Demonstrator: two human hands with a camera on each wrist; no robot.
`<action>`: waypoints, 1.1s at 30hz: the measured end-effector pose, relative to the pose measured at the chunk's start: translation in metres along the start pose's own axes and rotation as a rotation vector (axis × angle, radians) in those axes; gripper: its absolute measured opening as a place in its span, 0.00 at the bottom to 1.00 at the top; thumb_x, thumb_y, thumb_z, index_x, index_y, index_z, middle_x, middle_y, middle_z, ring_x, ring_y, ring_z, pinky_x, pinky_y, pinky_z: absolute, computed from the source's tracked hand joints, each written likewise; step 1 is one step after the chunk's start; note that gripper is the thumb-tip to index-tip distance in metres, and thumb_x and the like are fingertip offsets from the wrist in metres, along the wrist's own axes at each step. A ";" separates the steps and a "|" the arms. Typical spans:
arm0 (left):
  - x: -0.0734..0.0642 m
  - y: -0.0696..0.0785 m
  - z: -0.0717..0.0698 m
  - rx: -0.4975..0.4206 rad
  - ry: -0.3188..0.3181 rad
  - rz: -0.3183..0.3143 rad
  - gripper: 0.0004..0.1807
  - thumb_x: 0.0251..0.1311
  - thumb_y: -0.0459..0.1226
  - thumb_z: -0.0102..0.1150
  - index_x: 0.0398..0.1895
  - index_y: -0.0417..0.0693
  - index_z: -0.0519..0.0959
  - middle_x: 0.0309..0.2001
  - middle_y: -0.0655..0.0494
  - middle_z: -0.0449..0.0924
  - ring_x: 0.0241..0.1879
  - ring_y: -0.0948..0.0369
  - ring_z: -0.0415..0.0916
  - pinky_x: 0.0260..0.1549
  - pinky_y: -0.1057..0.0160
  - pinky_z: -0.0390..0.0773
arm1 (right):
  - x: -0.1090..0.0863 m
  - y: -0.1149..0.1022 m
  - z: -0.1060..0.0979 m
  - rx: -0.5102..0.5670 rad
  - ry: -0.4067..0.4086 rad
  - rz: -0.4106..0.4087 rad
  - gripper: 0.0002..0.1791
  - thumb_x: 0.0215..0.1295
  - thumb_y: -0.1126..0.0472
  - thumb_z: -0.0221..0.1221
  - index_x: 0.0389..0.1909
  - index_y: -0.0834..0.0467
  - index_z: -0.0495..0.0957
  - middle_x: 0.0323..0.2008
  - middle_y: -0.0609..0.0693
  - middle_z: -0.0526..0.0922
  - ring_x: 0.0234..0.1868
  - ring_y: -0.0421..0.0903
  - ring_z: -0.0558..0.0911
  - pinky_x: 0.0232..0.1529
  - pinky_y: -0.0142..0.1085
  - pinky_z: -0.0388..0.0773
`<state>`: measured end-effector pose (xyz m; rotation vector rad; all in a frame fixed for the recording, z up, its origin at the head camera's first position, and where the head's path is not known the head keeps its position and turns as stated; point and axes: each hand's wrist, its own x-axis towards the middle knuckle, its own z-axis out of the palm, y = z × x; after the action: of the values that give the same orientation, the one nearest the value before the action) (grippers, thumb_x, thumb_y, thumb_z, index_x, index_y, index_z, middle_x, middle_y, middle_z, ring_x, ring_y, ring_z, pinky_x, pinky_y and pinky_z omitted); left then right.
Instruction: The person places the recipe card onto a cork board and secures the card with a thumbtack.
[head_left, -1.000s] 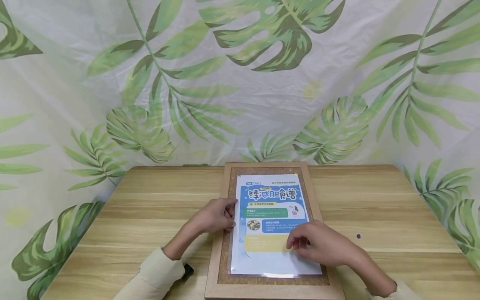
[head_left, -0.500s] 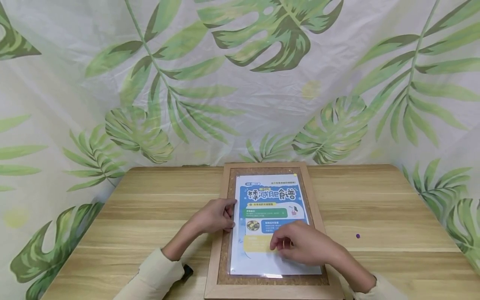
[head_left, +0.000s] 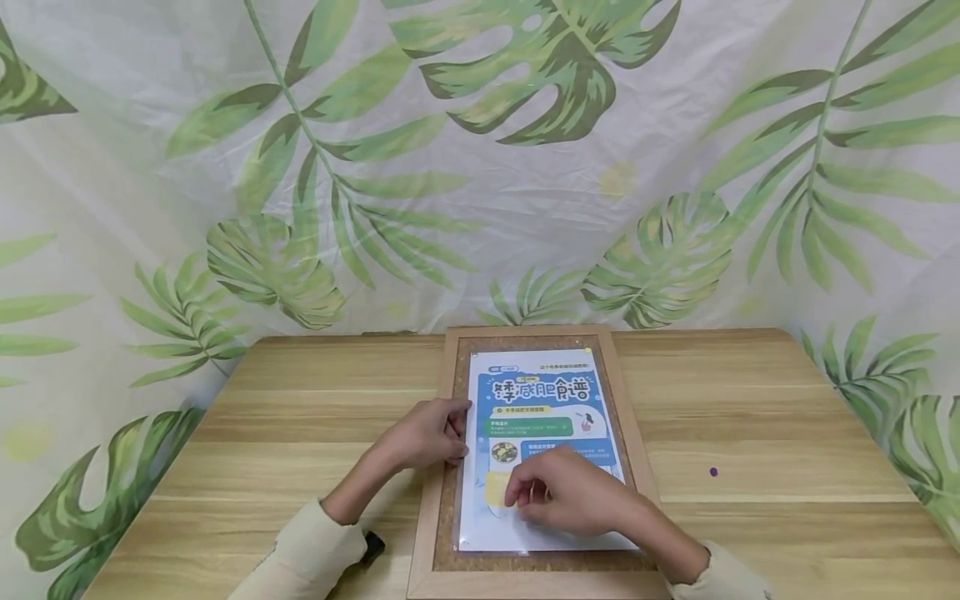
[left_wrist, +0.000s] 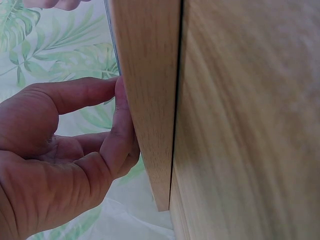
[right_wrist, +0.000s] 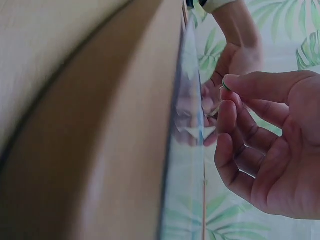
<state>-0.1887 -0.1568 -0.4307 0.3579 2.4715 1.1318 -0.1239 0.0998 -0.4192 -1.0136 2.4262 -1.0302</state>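
- Left of the corkboard: a dark object beside a sleeve.
- On the corkboard: a poster, partly blocked by the right hand, fingers pinching a small green piece; the left hand's parted fingers touch its left edge.
- Right: a purple bead-like object.
- Behind: leafy fabric.

right grip, small green tack perhaps, pinched
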 end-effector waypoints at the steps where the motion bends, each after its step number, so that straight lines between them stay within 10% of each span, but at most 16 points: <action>1: 0.000 0.000 0.000 0.001 0.000 0.004 0.41 0.58 0.19 0.69 0.77 0.28 0.67 0.36 0.47 0.78 0.29 0.60 0.81 0.27 0.66 0.84 | 0.002 -0.001 0.003 0.002 -0.005 0.003 0.08 0.64 0.68 0.70 0.35 0.50 0.88 0.27 0.34 0.81 0.30 0.28 0.76 0.35 0.25 0.78; 33: 0.002 -0.003 -0.001 0.035 -0.001 0.051 0.40 0.57 0.20 0.69 0.75 0.25 0.68 0.30 0.50 0.80 0.26 0.63 0.80 0.25 0.69 0.78 | 0.036 -0.029 0.049 -0.057 -0.061 -0.059 0.09 0.65 0.67 0.67 0.38 0.50 0.89 0.26 0.32 0.82 0.26 0.22 0.75 0.32 0.18 0.76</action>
<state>-0.1909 -0.1592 -0.4329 0.4345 2.4970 1.1091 -0.1094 0.0355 -0.4320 -1.1255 2.4019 -0.9389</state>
